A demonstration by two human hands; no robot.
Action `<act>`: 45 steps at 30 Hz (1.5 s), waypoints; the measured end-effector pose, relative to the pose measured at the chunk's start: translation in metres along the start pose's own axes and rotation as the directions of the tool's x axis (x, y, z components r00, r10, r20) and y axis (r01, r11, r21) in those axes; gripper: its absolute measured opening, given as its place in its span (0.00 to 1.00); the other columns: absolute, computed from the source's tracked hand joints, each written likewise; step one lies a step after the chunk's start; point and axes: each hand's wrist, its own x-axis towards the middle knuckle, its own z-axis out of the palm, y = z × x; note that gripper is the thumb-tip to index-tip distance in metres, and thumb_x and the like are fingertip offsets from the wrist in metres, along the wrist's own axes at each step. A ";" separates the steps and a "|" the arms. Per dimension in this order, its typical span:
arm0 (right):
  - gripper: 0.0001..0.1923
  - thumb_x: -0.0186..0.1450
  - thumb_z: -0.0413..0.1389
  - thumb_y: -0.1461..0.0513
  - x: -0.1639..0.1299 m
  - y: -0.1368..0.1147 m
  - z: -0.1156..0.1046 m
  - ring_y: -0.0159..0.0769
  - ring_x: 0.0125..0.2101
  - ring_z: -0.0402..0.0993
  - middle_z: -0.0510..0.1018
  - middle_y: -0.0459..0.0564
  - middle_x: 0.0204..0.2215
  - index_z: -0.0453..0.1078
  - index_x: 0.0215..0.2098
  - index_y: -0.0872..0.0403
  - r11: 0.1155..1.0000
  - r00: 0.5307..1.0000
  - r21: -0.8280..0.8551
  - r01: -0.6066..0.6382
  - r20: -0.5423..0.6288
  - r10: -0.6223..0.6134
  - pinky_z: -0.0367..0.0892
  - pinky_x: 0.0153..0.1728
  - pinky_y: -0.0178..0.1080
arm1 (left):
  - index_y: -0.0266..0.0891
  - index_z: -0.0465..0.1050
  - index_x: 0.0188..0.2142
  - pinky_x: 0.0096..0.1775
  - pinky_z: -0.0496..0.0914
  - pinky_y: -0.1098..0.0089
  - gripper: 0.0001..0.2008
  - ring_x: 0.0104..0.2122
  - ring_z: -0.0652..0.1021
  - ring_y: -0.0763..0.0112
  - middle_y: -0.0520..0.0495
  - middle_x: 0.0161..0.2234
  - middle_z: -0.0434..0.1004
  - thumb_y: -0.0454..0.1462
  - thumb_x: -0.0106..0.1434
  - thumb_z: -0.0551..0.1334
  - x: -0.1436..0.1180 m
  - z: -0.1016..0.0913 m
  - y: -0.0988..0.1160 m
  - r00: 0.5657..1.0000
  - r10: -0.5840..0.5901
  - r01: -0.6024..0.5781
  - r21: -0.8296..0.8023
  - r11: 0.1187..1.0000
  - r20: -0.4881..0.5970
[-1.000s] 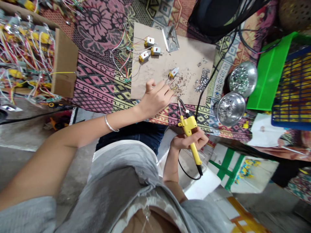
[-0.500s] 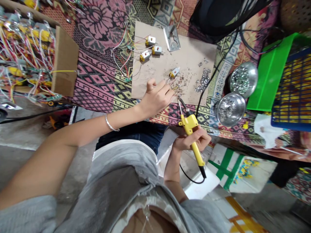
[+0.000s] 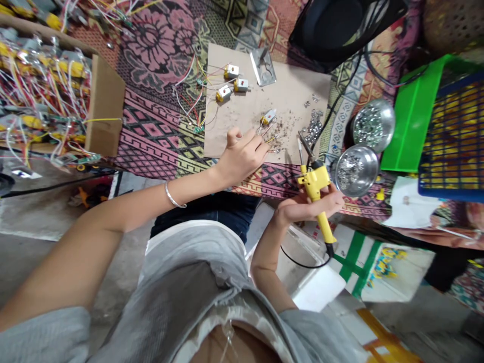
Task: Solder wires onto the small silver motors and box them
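Note:
My left hand (image 3: 244,155) rests over the near edge of a cardboard sheet (image 3: 242,113), its fingertips pinched on thin wires (image 3: 266,130). Those wires run toward a small motor (image 3: 268,117) with a yellow end, lying just beyond the fingers. In my right hand (image 3: 321,204) is a yellow soldering gun (image 3: 316,182), its tip pointing away from me, near a pile of small metal pieces (image 3: 313,126). The tip is apart from the wires. Three more motors, including one white-sided motor (image 3: 231,71), lie farther back on the cardboard.
Two metal bowls of small parts, the nearer bowl (image 3: 372,176) among them, stand at right beside a green tray (image 3: 412,121) and a blue basket (image 3: 434,191). A cardboard box (image 3: 108,106) of wired motors is at left. A black cable (image 3: 342,93) crosses the cardboard's right side.
My right hand has moved the soldering gun to the right, away from the wires at my left fingertips. My left hand has stayed nearly in place.

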 end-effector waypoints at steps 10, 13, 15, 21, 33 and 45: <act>0.17 0.71 0.49 0.44 -0.003 -0.003 0.006 0.37 0.36 0.71 0.63 0.46 0.35 0.56 0.35 0.46 0.994 0.989 -0.103 0.048 -0.133 -0.061 0.75 0.40 0.46 | 0.38 0.77 0.41 0.50 0.59 0.53 0.17 0.44 0.77 0.54 0.41 0.38 0.81 0.35 0.81 0.50 -0.003 0.004 0.000 0.991 0.072 -0.062 0.091 0.994 -0.113; 0.14 0.71 0.51 0.47 -0.004 -0.004 0.007 0.36 0.36 0.70 0.64 0.45 0.35 0.56 0.35 0.46 0.998 0.987 -0.041 0.047 -0.153 -0.053 0.74 0.43 0.46 | 0.37 0.77 0.41 0.50 0.58 0.54 0.17 0.43 0.77 0.55 0.42 0.37 0.81 0.35 0.82 0.51 -0.003 0.003 -0.001 0.985 0.098 -0.080 0.128 0.989 -0.141; 0.14 0.72 0.50 0.48 -0.005 -0.003 0.008 0.36 0.36 0.69 0.63 0.45 0.35 0.56 0.35 0.46 0.997 0.986 -0.044 0.066 -0.150 -0.072 0.75 0.43 0.47 | 0.37 0.77 0.41 0.49 0.57 0.55 0.16 0.42 0.76 0.57 0.44 0.37 0.81 0.35 0.81 0.52 -0.003 0.003 -0.001 0.976 0.124 -0.098 0.151 0.984 -0.176; 0.14 0.72 0.50 0.49 -0.006 -0.002 0.008 0.37 0.36 0.69 0.62 0.45 0.34 0.55 0.34 0.46 0.990 0.982 -0.083 0.118 -0.142 -0.129 0.75 0.42 0.47 | 0.37 0.76 0.40 0.49 0.57 0.55 0.16 0.42 0.76 0.57 0.44 0.37 0.81 0.35 0.82 0.52 -0.003 0.002 -0.001 0.977 0.124 -0.096 0.157 0.983 -0.173; 0.12 0.71 0.52 0.53 -0.007 -0.010 0.010 0.35 0.32 0.67 0.64 0.44 0.31 0.58 0.32 0.47 0.994 0.978 -0.025 0.110 -0.178 -0.113 0.72 0.40 0.44 | 0.35 0.77 0.43 0.50 0.55 0.54 0.17 0.46 0.77 0.54 0.41 0.40 0.82 0.35 0.82 0.50 -0.002 -0.006 0.000 0.995 0.079 -0.075 0.078 0.994 -0.053; 0.12 0.71 0.51 0.52 -0.007 -0.006 0.010 0.36 0.33 0.69 0.64 0.45 0.32 0.58 0.33 0.47 0.991 0.977 -0.050 0.127 -0.167 -0.134 0.73 0.38 0.45 | 0.37 0.79 0.45 0.52 0.55 0.53 0.14 0.49 0.78 0.53 0.42 0.45 0.84 0.37 0.82 0.54 0.003 -0.014 0.001 0.998 -0.062 0.063 -0.075 0.995 0.007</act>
